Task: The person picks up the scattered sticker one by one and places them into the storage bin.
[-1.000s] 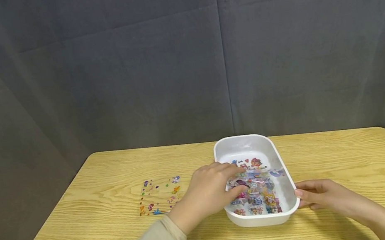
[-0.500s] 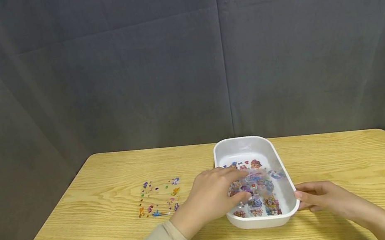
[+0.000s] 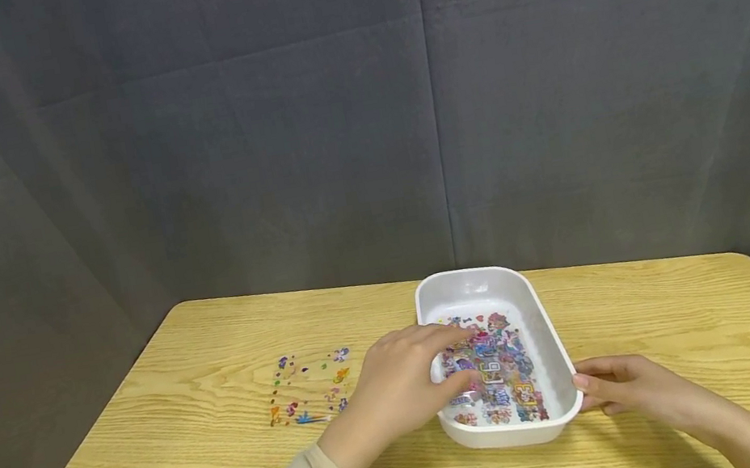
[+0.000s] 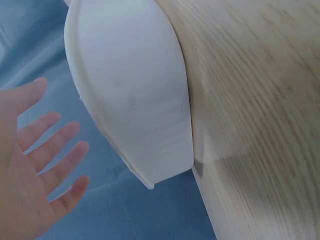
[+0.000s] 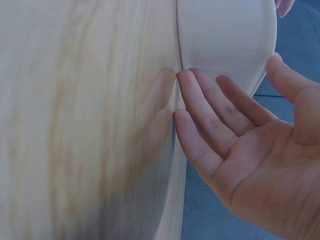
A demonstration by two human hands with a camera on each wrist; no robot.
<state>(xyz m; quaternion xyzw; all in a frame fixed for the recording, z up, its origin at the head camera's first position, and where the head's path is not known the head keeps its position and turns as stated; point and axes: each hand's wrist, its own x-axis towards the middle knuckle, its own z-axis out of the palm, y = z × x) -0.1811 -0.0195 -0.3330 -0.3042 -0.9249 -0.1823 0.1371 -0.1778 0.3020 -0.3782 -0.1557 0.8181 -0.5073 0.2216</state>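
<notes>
My left hand (image 3: 399,377) hovers over the left rim of a white plastic tray (image 3: 557,352), fingers apart with nothing between them. In the left wrist view this left hand (image 4: 37,170) has its fingers spread beside the tray wall (image 4: 132,95). Inside the tray lie clear sticker sheets (image 3: 502,365) with colourful cartoon figures and numbers, overlapping one another; my left fingers cover part of them. My right hand (image 3: 623,383) is at the tray's near right corner. Its thumb touches the rim, while the nearly straight fingers (image 5: 212,117) reach along the lower side at the tabletop.
Another clear sticker sheet (image 3: 311,387), printed with small coloured figures, lies flat on the wooden table (image 3: 213,374), left of the tray. A dark grey curtain (image 3: 304,155) hangs behind the table and around its sides.
A clear sheet that reached toward the tray's right wall now lies within the stack. My left hand has drawn slightly left. My right hand has stayed at the corner.
</notes>
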